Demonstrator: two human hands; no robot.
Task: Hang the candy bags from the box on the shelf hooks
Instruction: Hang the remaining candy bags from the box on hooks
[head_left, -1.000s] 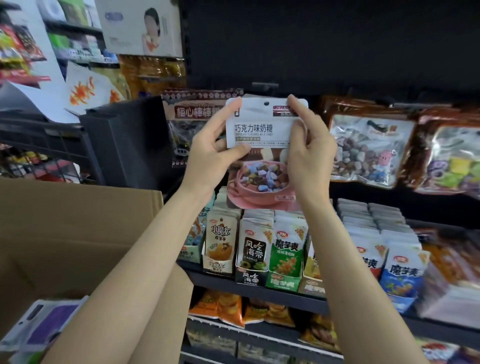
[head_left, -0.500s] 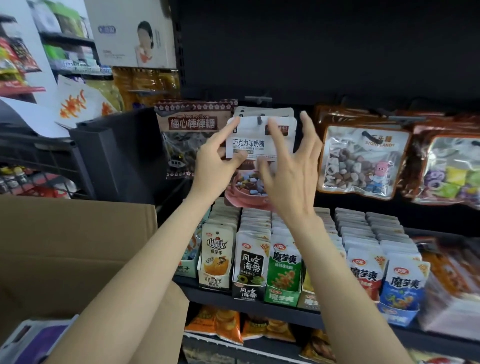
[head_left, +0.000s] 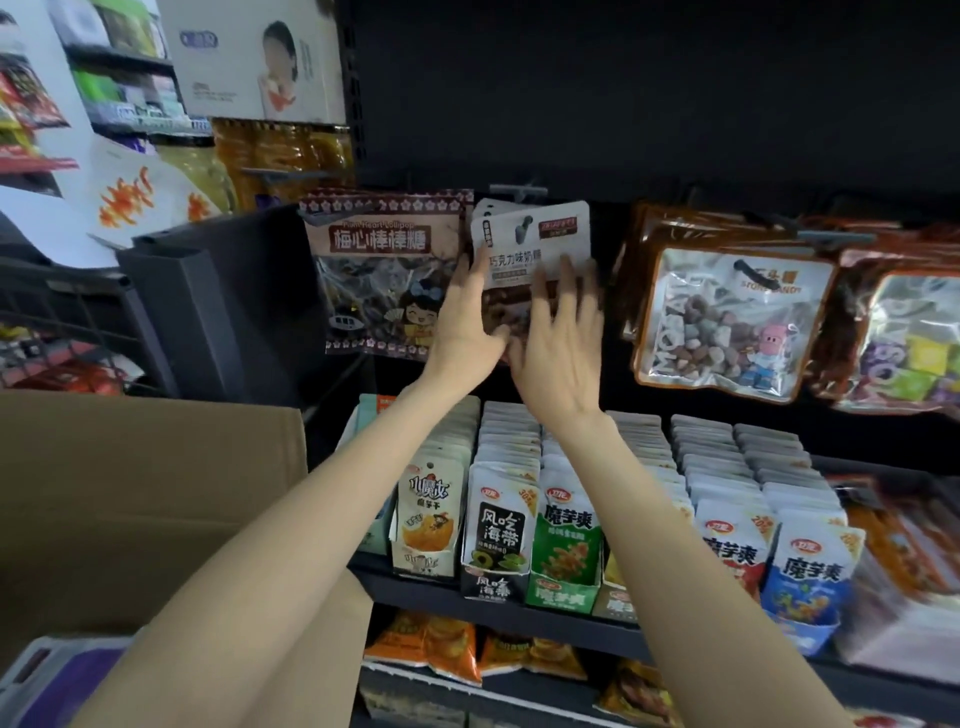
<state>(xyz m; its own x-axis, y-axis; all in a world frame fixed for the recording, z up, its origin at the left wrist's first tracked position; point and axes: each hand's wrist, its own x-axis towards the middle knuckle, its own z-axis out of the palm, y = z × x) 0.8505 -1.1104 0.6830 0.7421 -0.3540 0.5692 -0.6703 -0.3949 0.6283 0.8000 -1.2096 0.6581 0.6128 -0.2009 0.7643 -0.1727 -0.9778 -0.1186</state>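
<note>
A white-topped chocolate milk candy bag (head_left: 535, 236) hangs on a shelf hook (head_left: 524, 226) that pokes through its top hole, in front of more bags of the same kind. My left hand (head_left: 467, 322) lies with spread fingers against the bag's lower left side. My right hand (head_left: 558, 358) is flat and spread over its lower right part, covering the picture on the bag. Neither hand grips it. The cardboard box (head_left: 130, 499) stands open at lower left, with purple-and-white bags (head_left: 62, 686) in its bottom corner.
A plum lollipop bag (head_left: 384, 270) hangs to the left, stone candy bags (head_left: 727, 322) to the right. Below, a shelf (head_left: 498, 605) carries rows of snack packs in display trays. A dark basket (head_left: 67, 317) stands at the left.
The bag went up onto the hook and now hangs there. Both hands let go of its top corners and slid down, flat and spread over its lower half.
</note>
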